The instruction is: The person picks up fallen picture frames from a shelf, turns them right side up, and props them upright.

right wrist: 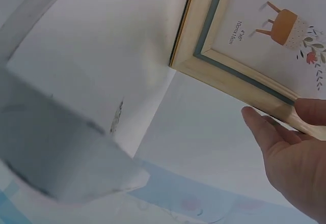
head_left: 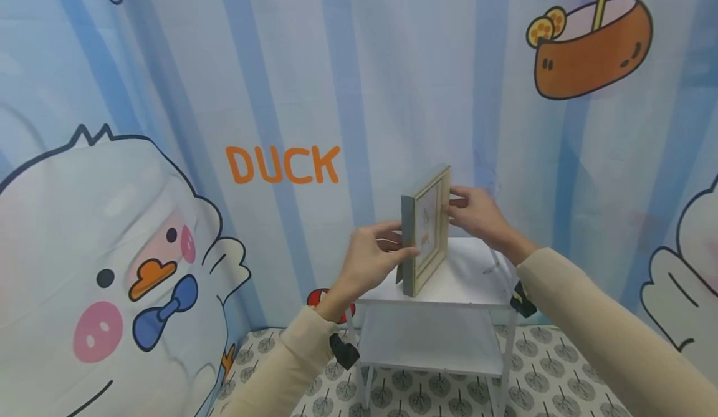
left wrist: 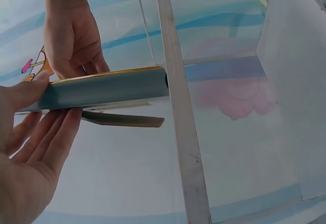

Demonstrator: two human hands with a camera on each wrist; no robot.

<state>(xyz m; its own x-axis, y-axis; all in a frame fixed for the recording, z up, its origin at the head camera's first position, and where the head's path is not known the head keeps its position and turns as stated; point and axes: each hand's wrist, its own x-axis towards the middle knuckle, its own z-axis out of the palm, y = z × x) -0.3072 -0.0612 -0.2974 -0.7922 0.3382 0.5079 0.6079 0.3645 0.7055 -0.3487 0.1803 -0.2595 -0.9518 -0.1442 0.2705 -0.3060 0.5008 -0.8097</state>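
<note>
A picture frame (head_left: 427,224) with a cream and blue-grey border stands upright on the white table, turned edge-on in the head view. My left hand (head_left: 371,252) grips its near side edge, thumb on the front and fingers behind. At the far side edge, my right hand (head_left: 477,216) pinches the border. From the left wrist view, the back support leg (left wrist: 125,119) juts out a little behind the frame. A chair and flowers show on the insert in the right wrist view, beside the right hand's thumb (right wrist: 311,111).
The small white table (head_left: 477,286) has a lower shelf (head_left: 432,339) and thin legs. Behind it hangs a striped blue curtain (head_left: 387,93) with cartoon prints. A patterned floor (head_left: 538,367) lies below. A dark mark (right wrist: 117,117) shows on the tabletop.
</note>
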